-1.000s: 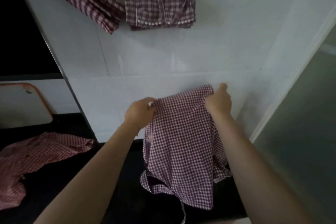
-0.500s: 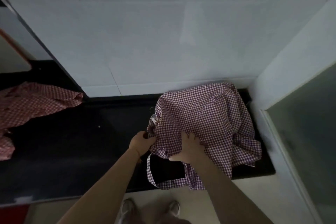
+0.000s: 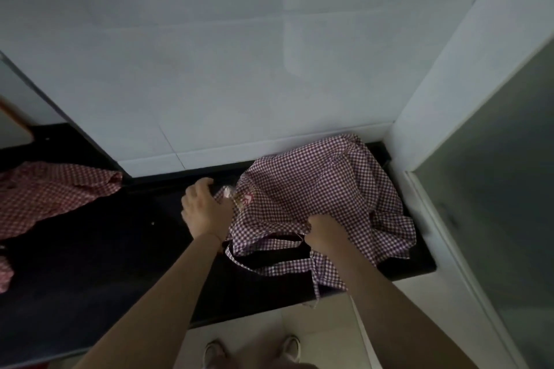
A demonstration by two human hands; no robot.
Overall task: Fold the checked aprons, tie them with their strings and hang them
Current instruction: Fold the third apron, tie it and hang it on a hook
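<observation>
A person's shoes (image 3: 251, 352) showed on the pale floor at the near edge of a dark counter (image 3: 120, 272); two bare forearms reached forward over it; a checked strap (image 3: 278, 268) of the apron trailed across the counter toward its front edge, one end hanging just over it. The right hand (image 3: 325, 232) was curled tight, gripping a bunch of cloth at the near edge of the purple-and-white checked apron (image 3: 323, 186); the left hand (image 3: 205, 208), fingers bent, held the apron's left edge, though how firmly could not be told. The apron lay rumpled on the counter's right end, its far side against the white tiled wall (image 3: 239, 54) and close to the corner. Well apart to the left, a second checked apron (image 3: 51, 192) lay crumpled on the same counter, beside the dark edge of a recess.
</observation>
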